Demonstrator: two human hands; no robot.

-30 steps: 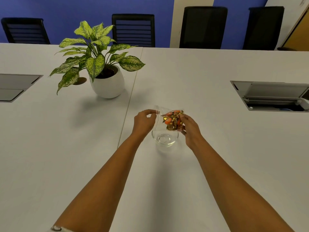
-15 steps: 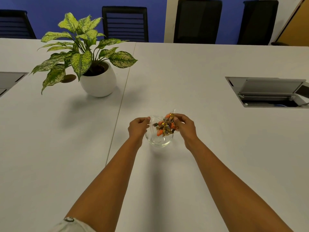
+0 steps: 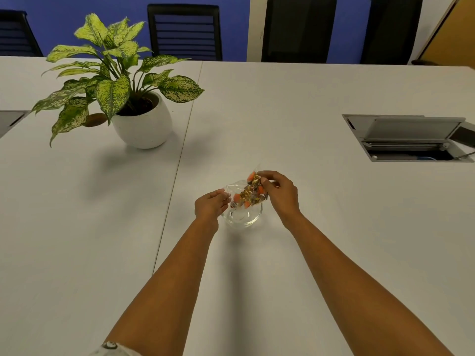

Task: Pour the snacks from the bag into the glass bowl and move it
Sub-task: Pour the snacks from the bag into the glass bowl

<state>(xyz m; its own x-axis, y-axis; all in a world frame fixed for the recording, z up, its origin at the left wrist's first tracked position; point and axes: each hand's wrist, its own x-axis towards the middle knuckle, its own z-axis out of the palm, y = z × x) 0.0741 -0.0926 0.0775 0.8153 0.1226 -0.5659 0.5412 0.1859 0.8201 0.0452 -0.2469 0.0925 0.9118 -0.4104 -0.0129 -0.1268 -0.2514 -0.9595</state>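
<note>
A clear plastic bag [image 3: 248, 194] of orange and gold-wrapped snacks is held tilted just above a small glass bowl [image 3: 243, 217] on the white table. My left hand [image 3: 210, 206] pinches the bag's lower left edge, close to the bowl's left rim. My right hand [image 3: 279, 192] grips the bag's raised right end, higher than the left. The snacks sit bunched inside the bag, sloping down to the left. The bowl looks empty; its far rim is hidden behind the bag.
A potted plant [image 3: 140, 124] in a white pot stands at the back left. An open cable hatch [image 3: 408, 138] is set into the table [image 3: 334, 227] at the right, and another hatch edge [image 3: 10, 119] shows at far left. Black chairs [image 3: 183, 32] line the far side.
The bag has tipped: my right hand lifted its end while the left end came down toward the bowl, and the snacks slid leftward inside it. The view shifted slightly.
</note>
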